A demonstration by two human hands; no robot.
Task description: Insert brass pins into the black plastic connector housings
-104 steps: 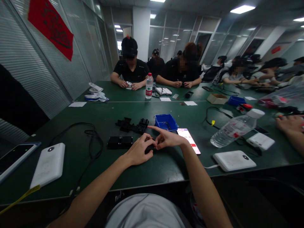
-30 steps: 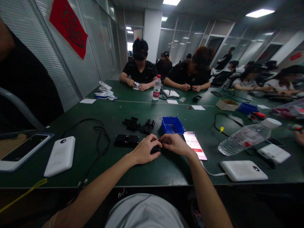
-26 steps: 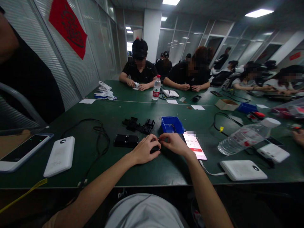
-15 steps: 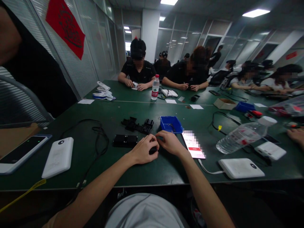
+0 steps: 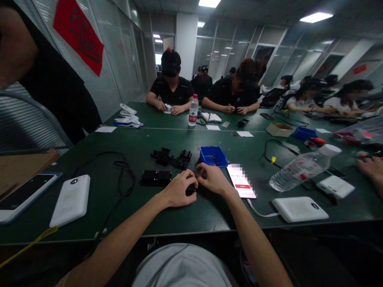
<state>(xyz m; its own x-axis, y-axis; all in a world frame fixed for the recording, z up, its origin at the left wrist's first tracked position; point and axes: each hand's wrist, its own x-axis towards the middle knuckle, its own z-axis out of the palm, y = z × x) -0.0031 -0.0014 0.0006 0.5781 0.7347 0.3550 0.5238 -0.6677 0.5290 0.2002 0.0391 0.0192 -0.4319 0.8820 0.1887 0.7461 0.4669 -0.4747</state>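
The right hand [image 5: 214,181] no longer points its forefinger toward the blue tray [image 5: 213,156]. Its fingers [image 5: 201,172] have curled down onto the small black part [image 5: 190,190].

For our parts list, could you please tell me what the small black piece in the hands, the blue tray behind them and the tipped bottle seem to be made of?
Small black piece, held by left hand and right hand: probably matte plastic, dark and dull. Blue tray: likely moulded plastic, evenly coloured, slightly glossy. Tipped bottle: clear thin plastic, see-through, white cap.

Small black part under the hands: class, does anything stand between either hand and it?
Nothing visible does. The left hand and the right hand both close directly on the small black part, on the green table.
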